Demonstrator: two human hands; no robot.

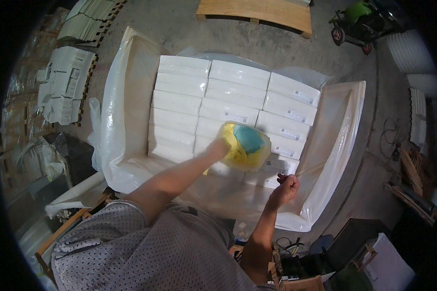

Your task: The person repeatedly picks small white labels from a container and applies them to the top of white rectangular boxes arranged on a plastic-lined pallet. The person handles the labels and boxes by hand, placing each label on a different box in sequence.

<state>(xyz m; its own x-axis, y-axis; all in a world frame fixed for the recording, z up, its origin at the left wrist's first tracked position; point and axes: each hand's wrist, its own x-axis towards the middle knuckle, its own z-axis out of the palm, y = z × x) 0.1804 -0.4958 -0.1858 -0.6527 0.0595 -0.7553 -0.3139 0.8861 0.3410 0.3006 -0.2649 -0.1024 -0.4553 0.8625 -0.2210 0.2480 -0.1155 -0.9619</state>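
Note:
My left hand [219,146] holds a clear plastic bag [245,144] with yellow and teal material inside, just above the white packs. Those white wrapped packs [218,104] lie in neat rows inside a large clear plastic liner [126,97]. My right hand [285,187] is closed in a fist, pinching the near edge of the liner sheet [320,160] beside the lower right packs.
A wooden pallet [257,12] lies on the concrete floor at the back. More white packs are stacked on pallets [65,82] at the left. A green wheeled machine [357,22] stands at the back right. Boxes and cables [296,252] clutter the near right.

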